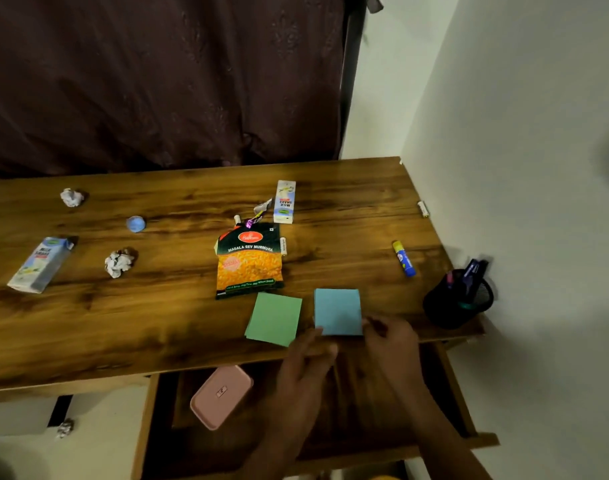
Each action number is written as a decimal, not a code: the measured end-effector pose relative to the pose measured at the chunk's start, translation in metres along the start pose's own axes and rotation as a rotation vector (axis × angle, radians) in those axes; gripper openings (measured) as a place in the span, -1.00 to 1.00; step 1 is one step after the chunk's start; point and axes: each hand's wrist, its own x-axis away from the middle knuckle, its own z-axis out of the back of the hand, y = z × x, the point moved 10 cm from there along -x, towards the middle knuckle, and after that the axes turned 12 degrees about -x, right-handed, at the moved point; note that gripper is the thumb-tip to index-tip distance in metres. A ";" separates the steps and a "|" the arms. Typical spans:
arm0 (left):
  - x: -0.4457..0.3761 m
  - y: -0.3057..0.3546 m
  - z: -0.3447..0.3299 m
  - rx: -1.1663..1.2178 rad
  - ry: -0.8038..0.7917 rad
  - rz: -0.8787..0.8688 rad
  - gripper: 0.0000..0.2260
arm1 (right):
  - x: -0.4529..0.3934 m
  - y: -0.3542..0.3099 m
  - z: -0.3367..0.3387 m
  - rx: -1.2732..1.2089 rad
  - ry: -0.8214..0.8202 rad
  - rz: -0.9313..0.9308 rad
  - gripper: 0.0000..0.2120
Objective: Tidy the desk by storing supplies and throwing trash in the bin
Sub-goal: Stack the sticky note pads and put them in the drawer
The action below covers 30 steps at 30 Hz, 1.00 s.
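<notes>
A blue pad of sticky notes (337, 310) lies near the desk's front edge, with a green pad (274, 318) to its left. My right hand (391, 344) pinches the blue pad's lower right corner. My left hand (305, 362) hovers at the pad's lower left corner, fingers spread, holding nothing. Trash lies on the wooden desk (157, 323): a snack bag (249, 261), two milkshake cartons (284, 201) (41, 264), two crumpled paper balls (118, 263) (72, 197) and a small wrapper (258, 213). A glue stick (403, 258) lies to the right.
An open drawer (331, 410) below the desk holds a pink case (220, 396). A black mesh pen holder (458, 299) stands at the right front corner. A blue round lid (135, 224) and a small battery-like item (423, 208) lie on the desk. Another paper ball (65, 428) is on the floor.
</notes>
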 end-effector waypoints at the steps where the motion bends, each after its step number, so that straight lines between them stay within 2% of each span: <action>1: -0.017 0.011 -0.015 -0.115 0.015 -0.018 -0.56 | -0.017 0.001 -0.009 0.064 -0.021 0.011 -0.78; 3: -0.058 0.012 -0.037 -0.213 0.092 -0.022 -0.44 | -0.042 0.010 -0.026 0.115 -0.065 -0.037 -0.75; 6: -0.084 0.000 -0.041 -0.257 0.225 0.054 -0.42 | -0.056 0.024 -0.037 0.133 -0.070 -0.092 -0.71; 8: -0.089 -0.007 -0.045 -0.283 0.248 0.098 -0.38 | -0.061 0.030 -0.040 0.130 -0.047 -0.099 -0.71; 16: -0.076 -0.008 -0.034 -0.223 0.189 0.187 -0.45 | -0.050 0.057 -0.026 -0.146 0.047 -0.266 -0.76; 19: -0.050 -0.022 -0.032 -0.128 0.147 0.283 -0.49 | -0.024 0.076 -0.017 -0.272 0.039 -0.333 -0.81; 21: -0.028 -0.030 -0.031 -0.013 0.139 0.378 -0.59 | -0.005 0.087 -0.008 -0.317 0.027 -0.330 -0.87; 24: -0.005 -0.045 -0.030 0.090 0.079 0.433 -0.69 | 0.027 0.104 0.003 -0.335 0.014 -0.338 -0.93; 26: 0.010 -0.054 -0.028 0.062 0.047 0.428 -0.73 | 0.045 0.116 0.005 -0.306 0.001 -0.362 -0.90; 30: 0.035 -0.082 -0.014 0.053 0.112 0.507 -0.76 | 0.068 0.136 -0.008 -0.173 -0.065 -0.403 -0.86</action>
